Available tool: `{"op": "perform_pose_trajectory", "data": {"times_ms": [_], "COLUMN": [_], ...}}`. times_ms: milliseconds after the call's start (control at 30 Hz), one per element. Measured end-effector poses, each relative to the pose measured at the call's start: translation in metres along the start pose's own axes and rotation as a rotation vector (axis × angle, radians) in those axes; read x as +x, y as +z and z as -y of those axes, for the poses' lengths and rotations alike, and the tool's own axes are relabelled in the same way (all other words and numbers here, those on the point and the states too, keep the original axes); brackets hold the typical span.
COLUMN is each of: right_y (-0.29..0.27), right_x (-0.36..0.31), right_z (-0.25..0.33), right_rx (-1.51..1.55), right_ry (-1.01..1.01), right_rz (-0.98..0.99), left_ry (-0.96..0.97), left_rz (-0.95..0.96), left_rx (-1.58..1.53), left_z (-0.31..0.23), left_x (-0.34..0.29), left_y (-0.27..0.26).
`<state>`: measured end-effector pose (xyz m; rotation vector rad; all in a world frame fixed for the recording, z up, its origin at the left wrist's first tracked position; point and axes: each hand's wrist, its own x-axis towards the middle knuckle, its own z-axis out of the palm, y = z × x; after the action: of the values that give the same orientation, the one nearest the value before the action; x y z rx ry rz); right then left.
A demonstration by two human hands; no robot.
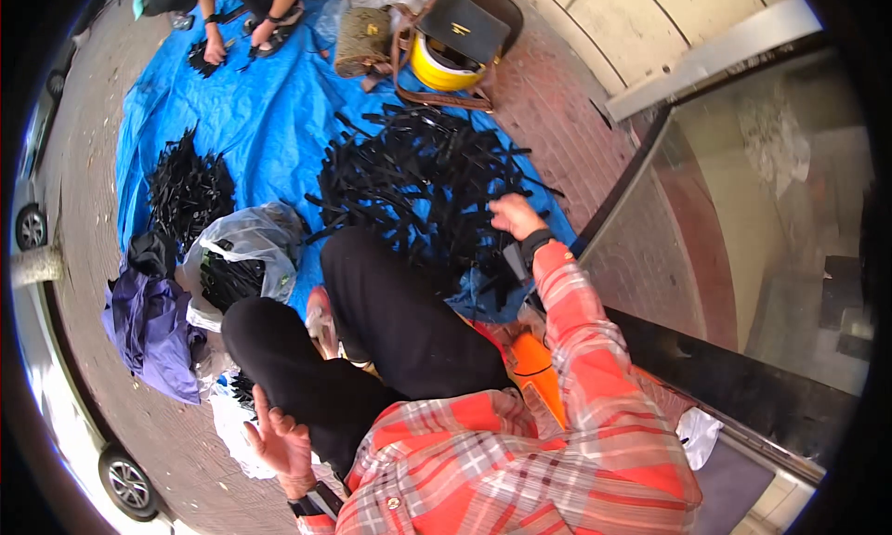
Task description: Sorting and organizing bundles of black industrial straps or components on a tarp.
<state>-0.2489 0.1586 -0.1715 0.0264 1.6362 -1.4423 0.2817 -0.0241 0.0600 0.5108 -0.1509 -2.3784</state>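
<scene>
1. Right of centre in the frame, the right hand [517, 216] reaches over the near right edge of a wide pile of black strips [437, 168]; the step in hand looks like picking at or sorting loose strips from that edge.

2. The right hand's fingers are bent in toward the thumb, but whether a strip is caught between them is too small to tell.

3. At the lower left, the left hand [286, 442] is raised beside the left knee, its fingers loosely spread, apparently holding nothing, well apart from the pile.

4. The pile spreads over the blue tarp [269, 117] from the centre toward the right, strips lying crosswise; most of it is to the left of the right hand, whose fingertips are at its fringe, touching or just above it.

5. The next move, I judge, calls for a light pinch on one strip's free end and a slow draw, since the strips overlap and could drag neighbours along.

6. At centre left are a denser black heap [190, 187] and, just below it, a clear plastic bag [265, 224] with dark pieces inside.
</scene>
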Motion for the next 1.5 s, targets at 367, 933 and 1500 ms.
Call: {"op": "perform_pose_trajectory", "data": {"times_ms": [367,933,1500], "right_y": [-0.024,0.093,0.011], "right_x": [-0.027,0.055,-0.036], "right_z": [-0.114,-0.077,-0.030], "right_rx": [-0.438,-0.771,-0.316], "right_ry": [0.222,0.346,-0.213], "right_rz": [-0.884,-0.698,-0.498], "left_ry": [-0.085,-0.215,-0.115], "left_rz": [-0.313,-0.533,-0.412], "left_rx": [0.062,0.106,0.217], "left_z": [-0.037,-0.047,0.021], "left_x": [-0.007,0.030,0.069], "left_y": [-0.017,-0.054,0.076]}}
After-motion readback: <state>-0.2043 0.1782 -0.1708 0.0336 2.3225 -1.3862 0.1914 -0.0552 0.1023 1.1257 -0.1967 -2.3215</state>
